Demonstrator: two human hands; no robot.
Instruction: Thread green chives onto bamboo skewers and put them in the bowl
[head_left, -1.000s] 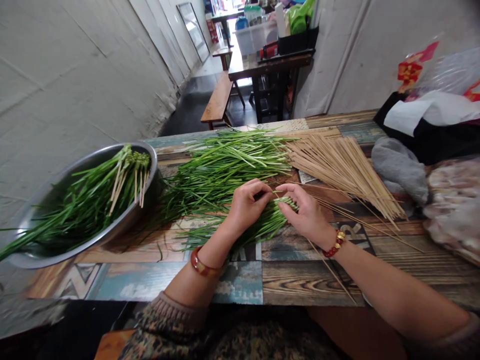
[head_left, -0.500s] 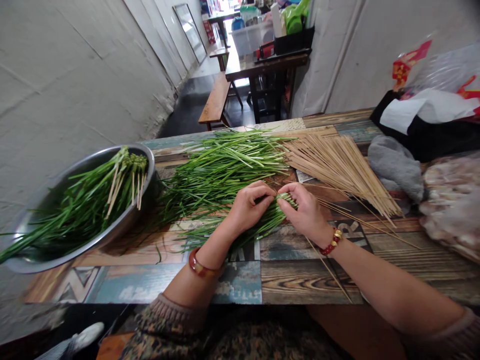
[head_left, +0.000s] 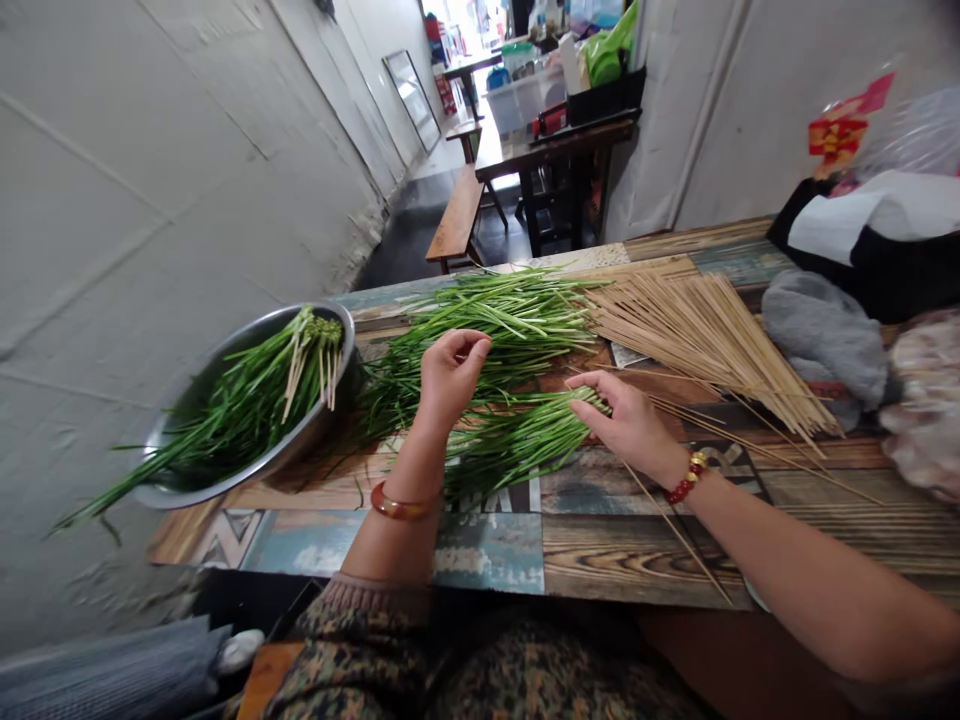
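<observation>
A small bunch of garlic chives (head_left: 525, 440) lies on the table, its pale ends pointing right. My right hand (head_left: 630, 425) curves around those ends, thumb on the near side and fingers on the far side. Up and to the left, my left hand (head_left: 452, 375) is in a pinch over the larger pile of chives (head_left: 495, 320); whatever it may hold is too small to make out. Many bamboo skewers (head_left: 712, 345) fan out beyond my right hand, and a few loose skewers (head_left: 679, 535) lie nearer.
On the left stands a metal basin (head_left: 349, 370) with skewered chives (head_left: 315, 340) in it. A grey plastic bag (head_left: 825, 335) and a bag with pale contents (head_left: 930, 400) sit at the right. Behind the table are a wooden bench (head_left: 457, 215) and walls on both sides.
My left hand has come away from the bunch's ends, moving left and up. My right hand stays at the ends. The view has shifted slightly left.
</observation>
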